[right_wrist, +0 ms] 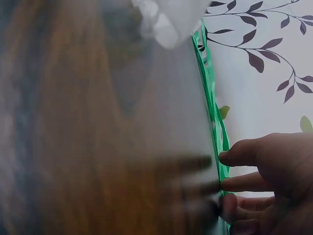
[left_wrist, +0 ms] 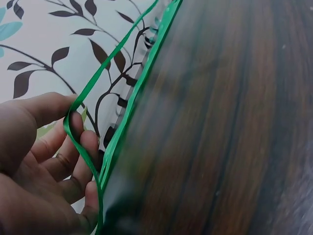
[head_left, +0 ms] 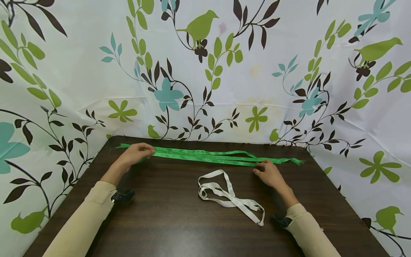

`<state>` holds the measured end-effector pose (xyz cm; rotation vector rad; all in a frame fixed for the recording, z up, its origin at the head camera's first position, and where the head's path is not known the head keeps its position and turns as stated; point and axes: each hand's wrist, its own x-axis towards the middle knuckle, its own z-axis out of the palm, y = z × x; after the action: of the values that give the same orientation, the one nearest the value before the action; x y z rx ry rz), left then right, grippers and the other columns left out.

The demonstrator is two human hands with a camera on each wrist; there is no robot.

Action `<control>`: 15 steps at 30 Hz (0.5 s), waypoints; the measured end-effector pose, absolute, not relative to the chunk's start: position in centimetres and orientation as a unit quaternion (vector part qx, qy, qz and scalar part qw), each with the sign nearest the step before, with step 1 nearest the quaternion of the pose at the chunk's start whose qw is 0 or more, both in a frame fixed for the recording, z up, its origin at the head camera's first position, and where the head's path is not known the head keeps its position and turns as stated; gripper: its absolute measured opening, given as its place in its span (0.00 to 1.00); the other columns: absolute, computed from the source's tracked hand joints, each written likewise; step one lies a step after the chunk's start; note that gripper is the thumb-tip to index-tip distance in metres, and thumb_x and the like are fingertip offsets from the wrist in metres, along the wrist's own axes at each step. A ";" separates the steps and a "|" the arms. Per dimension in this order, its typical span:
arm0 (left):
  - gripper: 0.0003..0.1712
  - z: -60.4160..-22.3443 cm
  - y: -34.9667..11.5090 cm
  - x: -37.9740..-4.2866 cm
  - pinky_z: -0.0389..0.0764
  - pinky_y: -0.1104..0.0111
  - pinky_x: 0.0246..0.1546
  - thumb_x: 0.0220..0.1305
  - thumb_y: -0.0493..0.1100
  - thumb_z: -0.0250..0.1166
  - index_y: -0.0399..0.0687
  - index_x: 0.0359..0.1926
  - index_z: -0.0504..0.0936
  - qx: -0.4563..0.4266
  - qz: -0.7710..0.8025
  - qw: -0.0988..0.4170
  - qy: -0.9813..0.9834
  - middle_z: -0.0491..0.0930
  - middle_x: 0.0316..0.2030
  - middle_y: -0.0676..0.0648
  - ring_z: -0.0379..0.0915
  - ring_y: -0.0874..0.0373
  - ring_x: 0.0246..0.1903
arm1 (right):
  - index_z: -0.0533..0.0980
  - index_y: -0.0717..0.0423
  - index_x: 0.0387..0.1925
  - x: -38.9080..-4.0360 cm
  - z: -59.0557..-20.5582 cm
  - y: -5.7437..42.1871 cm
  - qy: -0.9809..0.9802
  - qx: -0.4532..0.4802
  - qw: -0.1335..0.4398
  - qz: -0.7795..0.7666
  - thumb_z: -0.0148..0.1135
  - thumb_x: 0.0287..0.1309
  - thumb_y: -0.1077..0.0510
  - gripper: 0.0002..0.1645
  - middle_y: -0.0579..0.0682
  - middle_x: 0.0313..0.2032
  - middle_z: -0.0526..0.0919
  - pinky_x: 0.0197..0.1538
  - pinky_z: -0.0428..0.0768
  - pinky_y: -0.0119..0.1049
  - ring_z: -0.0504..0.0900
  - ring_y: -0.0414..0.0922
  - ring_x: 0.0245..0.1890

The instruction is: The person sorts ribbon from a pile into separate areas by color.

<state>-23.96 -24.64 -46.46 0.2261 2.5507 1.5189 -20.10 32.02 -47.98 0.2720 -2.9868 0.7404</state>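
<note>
A long green ribbon (head_left: 199, 157) stretches across the far part of the table, doubled into several strands, with frayed ends at both sides. At its left part, my left hand (head_left: 137, 154) pinches one strand; in the left wrist view that strand of ribbon (left_wrist: 93, 83) rises from the other layers to the thumb and fingertips (left_wrist: 73, 120). Toward the right end, my right hand (head_left: 269, 173) touches the ribbon with thumb and fingertips spread a little apart. The right wrist view has these fingertips (right_wrist: 230, 183) right at the layered ribbon (right_wrist: 215, 112), low over the table.
A loosely looped white ribbon (head_left: 229, 198) lies on the dark wooden table (head_left: 167, 214), nearer than the green one and left of my right forearm. Behind the table's far edge hangs a white cloth (head_left: 224, 82) printed with leaves and birds. Dark straps (head_left: 123, 196) circle both wrists.
</note>
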 end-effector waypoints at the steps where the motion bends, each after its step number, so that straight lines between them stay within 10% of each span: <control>1: 0.25 -46.5 -24.7 -24.0 0.70 0.51 0.50 0.74 0.54 0.63 0.39 0.60 0.78 0.076 0.506 0.080 0.856 0.78 0.48 0.37 0.74 0.43 0.47 | 0.76 0.71 0.60 -20.1 -47.9 32.1 -0.968 0.083 0.025 0.236 0.64 0.70 0.54 0.27 0.73 0.62 0.68 0.56 0.70 0.67 0.70 0.72 0.60; 15: 0.24 -47.6 -26.2 -24.4 0.73 0.52 0.47 0.72 0.55 0.66 0.39 0.55 0.80 0.077 0.488 0.032 0.869 0.77 0.51 0.38 0.73 0.42 0.49 | 0.72 0.72 0.64 -19.6 -47.0 33.3 -0.988 0.003 -0.010 0.154 0.61 0.71 0.50 0.32 0.74 0.63 0.65 0.48 0.71 0.71 0.71 0.74 0.56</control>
<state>-24.40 -26.16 -47.60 0.2365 2.6755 1.5021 -19.59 33.33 -46.98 0.0084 -3.1243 0.4866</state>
